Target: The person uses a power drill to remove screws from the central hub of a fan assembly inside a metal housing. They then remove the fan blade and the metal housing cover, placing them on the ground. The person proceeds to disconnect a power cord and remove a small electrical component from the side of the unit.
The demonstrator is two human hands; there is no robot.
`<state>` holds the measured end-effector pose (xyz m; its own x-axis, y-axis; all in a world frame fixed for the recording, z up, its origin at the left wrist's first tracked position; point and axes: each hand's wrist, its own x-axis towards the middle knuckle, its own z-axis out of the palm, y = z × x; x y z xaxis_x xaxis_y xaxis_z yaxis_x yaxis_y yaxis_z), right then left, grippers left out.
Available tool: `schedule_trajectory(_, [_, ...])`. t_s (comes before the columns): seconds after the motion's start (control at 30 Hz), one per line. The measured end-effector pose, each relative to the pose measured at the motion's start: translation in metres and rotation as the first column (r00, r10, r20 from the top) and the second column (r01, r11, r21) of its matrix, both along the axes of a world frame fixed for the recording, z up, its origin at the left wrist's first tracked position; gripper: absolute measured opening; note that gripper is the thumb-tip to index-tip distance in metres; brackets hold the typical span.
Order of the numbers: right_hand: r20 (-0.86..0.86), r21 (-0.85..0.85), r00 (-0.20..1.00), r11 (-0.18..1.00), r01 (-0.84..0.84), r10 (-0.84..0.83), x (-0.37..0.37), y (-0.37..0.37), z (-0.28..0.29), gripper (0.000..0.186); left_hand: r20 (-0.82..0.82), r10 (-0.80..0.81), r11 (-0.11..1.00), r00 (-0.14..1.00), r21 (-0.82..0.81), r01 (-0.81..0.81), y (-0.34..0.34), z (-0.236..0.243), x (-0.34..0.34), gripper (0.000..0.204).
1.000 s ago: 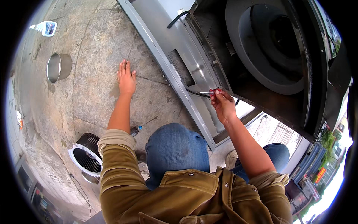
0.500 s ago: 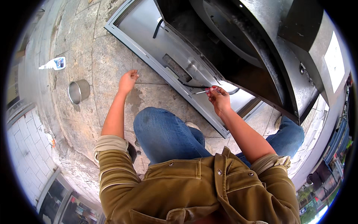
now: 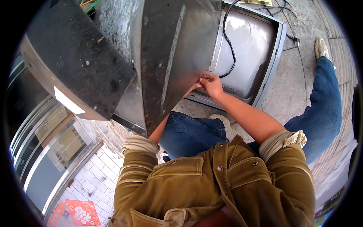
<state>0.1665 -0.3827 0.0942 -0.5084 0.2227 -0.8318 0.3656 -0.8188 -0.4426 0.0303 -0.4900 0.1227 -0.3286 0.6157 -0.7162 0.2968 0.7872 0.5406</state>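
Note:
My right hand (image 3: 212, 84) is closed in a pinch beside the lower edge of a large dark metal housing (image 3: 177, 56). A speck of red at its fingertips looks like the handle of the small screwdriver (image 3: 200, 78), whose shaft is hidden. Against those fingertips, my left hand (image 3: 194, 88) shows only some fingers, drawn together; the housing covers the rest of it and much of the forearm. What the left fingers hold cannot be made out. Below the hands is a grey metal panel with a raised rim (image 3: 264, 81). A black cable (image 3: 231, 56) curves across it to near my right hand.
A black plug (image 3: 297, 40) and loose wires (image 3: 281, 8) lie on the stone paving (image 3: 289, 72) beyond the panel. The housing's dark corner (image 3: 145, 130) juts over my left forearm. White tiles (image 3: 100, 166) and a red paper decoration (image 3: 82, 212) are at lower left.
My view has swung right, so the housing now stands at left. My left hand came from open air over the paving to meet my right. The bottle and metal pot left view.

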Motion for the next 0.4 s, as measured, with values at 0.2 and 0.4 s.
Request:
schedule_trajectory(0.2, [-0.112, -0.130, 0.994, 0.991, -0.017, 0.002, 0.004, 0.013, -0.008, 0.023, 0.041, -0.041, 0.992, 0.998, -0.115, 0.046, 0.000, -0.032, 0.004, 0.033])
schedule_trajectory(0.4, [-0.172, 0.093, 0.976, 0.989, -0.116, 0.131, 0.013, 0.009, -0.027, 0.029, -0.339, -0.259, 0.961, 0.905, -0.181, 0.207, 0.022, 0.028, 0.002, 0.040])
